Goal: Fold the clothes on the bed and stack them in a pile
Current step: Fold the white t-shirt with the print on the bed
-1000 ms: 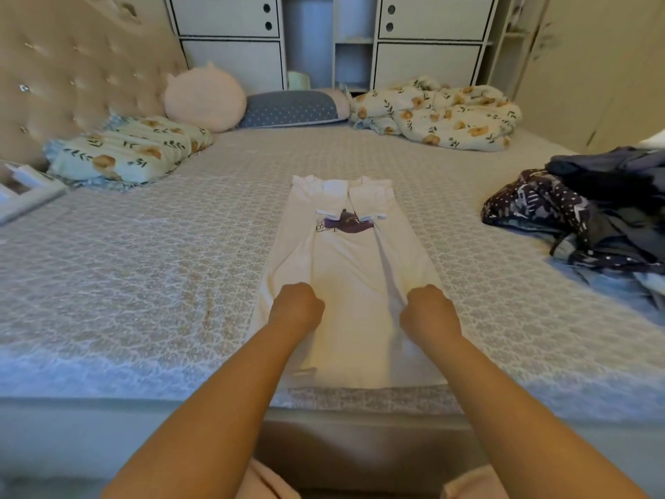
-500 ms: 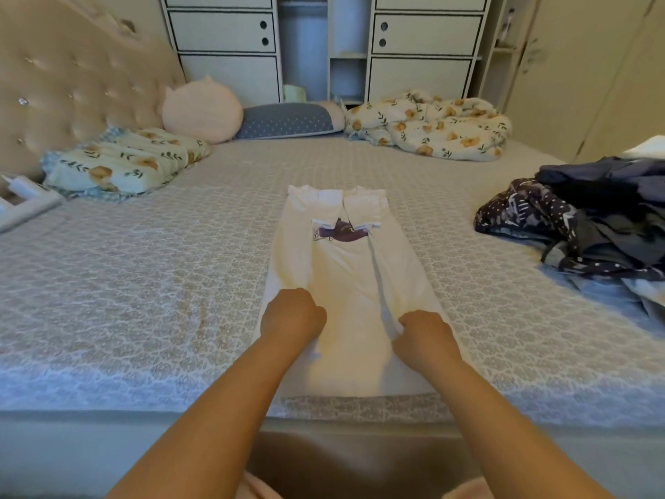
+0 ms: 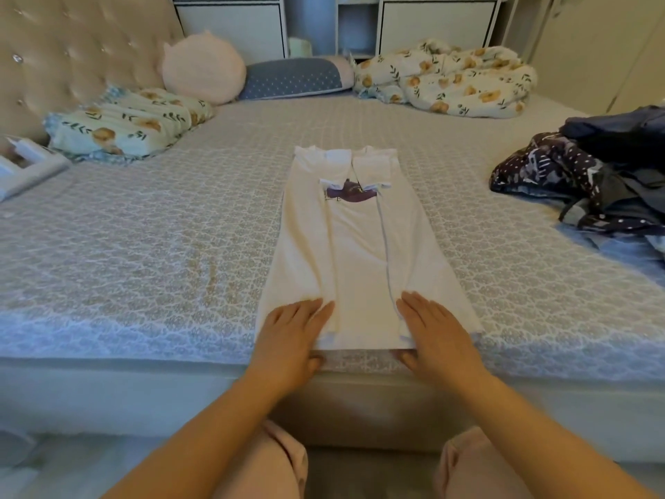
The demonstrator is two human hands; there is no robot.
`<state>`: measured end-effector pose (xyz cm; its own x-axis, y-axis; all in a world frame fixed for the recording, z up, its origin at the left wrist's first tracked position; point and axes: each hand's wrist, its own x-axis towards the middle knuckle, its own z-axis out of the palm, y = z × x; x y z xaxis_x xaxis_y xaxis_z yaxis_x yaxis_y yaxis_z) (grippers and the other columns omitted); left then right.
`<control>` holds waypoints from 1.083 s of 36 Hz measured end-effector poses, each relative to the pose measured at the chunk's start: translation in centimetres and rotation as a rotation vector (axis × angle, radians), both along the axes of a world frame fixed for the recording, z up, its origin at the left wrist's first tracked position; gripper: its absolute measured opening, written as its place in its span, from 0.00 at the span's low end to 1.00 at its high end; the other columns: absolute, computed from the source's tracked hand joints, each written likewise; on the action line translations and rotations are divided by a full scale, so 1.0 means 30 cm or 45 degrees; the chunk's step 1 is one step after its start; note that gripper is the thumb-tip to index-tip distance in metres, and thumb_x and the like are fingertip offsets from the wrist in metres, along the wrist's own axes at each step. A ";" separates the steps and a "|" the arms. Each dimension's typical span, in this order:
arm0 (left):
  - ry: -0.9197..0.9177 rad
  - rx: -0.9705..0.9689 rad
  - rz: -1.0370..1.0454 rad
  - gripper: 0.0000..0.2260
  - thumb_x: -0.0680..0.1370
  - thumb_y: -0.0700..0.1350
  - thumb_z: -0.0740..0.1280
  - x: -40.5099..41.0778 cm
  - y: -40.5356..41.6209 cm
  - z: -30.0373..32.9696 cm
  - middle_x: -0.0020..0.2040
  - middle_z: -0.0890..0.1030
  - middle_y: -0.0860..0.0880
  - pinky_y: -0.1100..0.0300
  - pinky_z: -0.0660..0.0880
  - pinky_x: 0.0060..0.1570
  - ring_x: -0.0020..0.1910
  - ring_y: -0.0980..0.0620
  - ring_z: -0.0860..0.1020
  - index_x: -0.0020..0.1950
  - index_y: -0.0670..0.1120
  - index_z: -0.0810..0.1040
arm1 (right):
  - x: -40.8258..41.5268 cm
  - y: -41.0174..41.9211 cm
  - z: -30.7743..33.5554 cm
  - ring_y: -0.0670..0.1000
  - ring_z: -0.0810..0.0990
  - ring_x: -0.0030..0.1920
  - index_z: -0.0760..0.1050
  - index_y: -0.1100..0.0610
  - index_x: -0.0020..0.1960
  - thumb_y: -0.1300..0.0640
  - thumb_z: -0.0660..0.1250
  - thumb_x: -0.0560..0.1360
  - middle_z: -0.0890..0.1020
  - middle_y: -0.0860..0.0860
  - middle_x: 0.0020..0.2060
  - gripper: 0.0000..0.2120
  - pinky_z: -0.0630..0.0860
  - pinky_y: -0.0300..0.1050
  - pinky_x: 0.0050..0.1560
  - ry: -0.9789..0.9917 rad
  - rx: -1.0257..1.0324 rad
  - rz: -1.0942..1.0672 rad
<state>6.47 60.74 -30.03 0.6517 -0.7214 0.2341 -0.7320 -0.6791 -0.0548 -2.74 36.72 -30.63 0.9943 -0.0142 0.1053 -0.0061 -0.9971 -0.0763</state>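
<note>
A white shirt [image 3: 360,253] with a purple print lies lengthwise in the middle of the bed [image 3: 144,246], its sides and sleeves folded inward into a long strip. My left hand [image 3: 291,336] covers the near left corner of its bottom hem, fingers flat on top and thumb at the edge underneath. My right hand [image 3: 439,336] grips the near right corner the same way. A heap of dark unfolded clothes [image 3: 590,178] sits at the right side of the bed.
A floral pillow [image 3: 126,124], a round pink cushion [image 3: 203,66] and a blue bolster [image 3: 295,77] line the headboard side. A crumpled floral blanket [image 3: 449,77] lies at the far right. White drawers stand behind the bed. My knees are against the bed's near edge.
Both hands slid from the middle of the shirt down toward me to its bottom hem, and the fists opened into flat fingers over the hem corners.
</note>
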 end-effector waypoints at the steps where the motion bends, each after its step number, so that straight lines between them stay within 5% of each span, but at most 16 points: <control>1: -0.077 -0.065 -0.017 0.39 0.59 0.55 0.81 0.006 0.014 -0.003 0.61 0.79 0.47 0.51 0.75 0.55 0.58 0.46 0.79 0.67 0.46 0.75 | -0.003 -0.004 0.005 0.59 0.62 0.74 0.61 0.63 0.74 0.45 0.69 0.73 0.62 0.59 0.74 0.38 0.56 0.54 0.73 -0.064 -0.005 0.021; 4: -0.195 -0.123 -0.036 0.34 0.56 0.52 0.82 0.015 0.044 0.002 0.56 0.82 0.47 0.53 0.78 0.49 0.52 0.49 0.82 0.60 0.44 0.81 | -0.008 -0.003 0.015 0.63 0.81 0.56 0.78 0.67 0.60 0.55 0.82 0.59 0.80 0.62 0.58 0.33 0.77 0.61 0.52 -0.284 -0.070 0.068; 8: -0.071 -0.128 -0.041 0.31 0.58 0.45 0.82 0.028 0.055 0.006 0.58 0.81 0.46 0.50 0.77 0.50 0.54 0.47 0.82 0.60 0.44 0.81 | 0.003 -0.025 0.032 0.59 0.85 0.46 0.82 0.64 0.51 0.62 0.84 0.52 0.84 0.58 0.49 0.28 0.80 0.55 0.40 -0.460 -0.049 0.104; 12: 0.112 -0.039 0.032 0.26 0.75 0.44 0.68 0.044 0.047 0.031 0.72 0.69 0.52 0.55 0.66 0.64 0.69 0.51 0.70 0.72 0.52 0.69 | 0.023 -0.034 0.071 0.57 0.82 0.55 0.78 0.59 0.61 0.61 0.75 0.68 0.80 0.54 0.59 0.21 0.77 0.49 0.50 -0.248 -0.049 0.073; 14: 0.119 0.009 0.060 0.25 0.77 0.42 0.64 0.059 0.042 0.052 0.73 0.68 0.55 0.56 0.69 0.62 0.69 0.50 0.70 0.73 0.55 0.67 | 0.042 -0.063 0.093 0.53 0.78 0.58 0.73 0.52 0.66 0.58 0.65 0.76 0.77 0.49 0.64 0.19 0.72 0.43 0.50 -0.079 -0.174 0.044; 16: 0.145 0.110 0.079 0.21 0.79 0.42 0.61 0.077 0.032 0.097 0.69 0.73 0.54 0.55 0.73 0.54 0.62 0.48 0.76 0.71 0.57 0.69 | 0.054 -0.084 0.144 0.51 0.78 0.53 0.72 0.50 0.63 0.56 0.61 0.78 0.78 0.48 0.58 0.14 0.72 0.42 0.45 0.086 -0.298 0.011; 20: 0.327 0.268 0.119 0.17 0.79 0.37 0.57 0.122 0.012 0.218 0.52 0.80 0.47 0.57 0.71 0.42 0.47 0.46 0.77 0.62 0.53 0.76 | 0.072 -0.127 0.262 0.51 0.73 0.42 0.75 0.52 0.55 0.64 0.58 0.76 0.78 0.50 0.45 0.13 0.64 0.41 0.35 0.309 -0.246 -0.088; 23: 0.546 0.426 0.049 0.14 0.80 0.36 0.56 0.148 -0.007 0.301 0.47 0.78 0.46 0.56 0.70 0.43 0.44 0.47 0.75 0.58 0.47 0.78 | 0.084 -0.140 0.338 0.48 0.66 0.33 0.70 0.54 0.39 0.66 0.58 0.76 0.69 0.48 0.33 0.10 0.61 0.41 0.30 0.456 -0.093 -0.096; 28: 0.779 0.607 -0.001 0.11 0.81 0.39 0.58 0.173 -0.038 0.412 0.48 0.78 0.43 0.58 0.66 0.42 0.42 0.48 0.70 0.57 0.41 0.78 | 0.102 -0.146 0.429 0.48 0.59 0.29 0.62 0.52 0.30 0.70 0.54 0.75 0.64 0.49 0.29 0.19 0.57 0.42 0.32 0.687 0.010 -0.021; 31: 0.970 0.733 -0.023 0.11 0.81 0.44 0.61 0.176 -0.037 0.439 0.49 0.79 0.48 0.60 0.68 0.43 0.44 0.51 0.72 0.61 0.46 0.78 | 0.101 -0.150 0.450 0.49 0.57 0.30 0.61 0.56 0.31 0.69 0.55 0.73 0.62 0.51 0.29 0.15 0.55 0.42 0.32 0.935 0.015 -0.008; 34: 1.195 0.808 0.046 0.13 0.79 0.46 0.64 0.207 -0.032 0.440 0.42 0.78 0.58 0.68 0.73 0.34 0.37 0.57 0.76 0.64 0.50 0.77 | 0.119 -0.165 0.464 0.51 0.66 0.33 0.71 0.63 0.38 0.67 0.59 0.70 0.71 0.54 0.36 0.03 0.63 0.41 0.33 1.113 0.200 -0.109; 39: 1.331 0.717 0.201 0.12 0.78 0.45 0.68 0.325 -0.055 0.442 0.53 0.80 0.49 0.61 0.78 0.46 0.50 0.51 0.79 0.61 0.47 0.76 | 0.224 -0.224 0.461 0.51 0.68 0.32 0.73 0.59 0.43 0.65 0.60 0.70 0.72 0.54 0.37 0.05 0.67 0.39 0.30 0.942 0.470 -0.198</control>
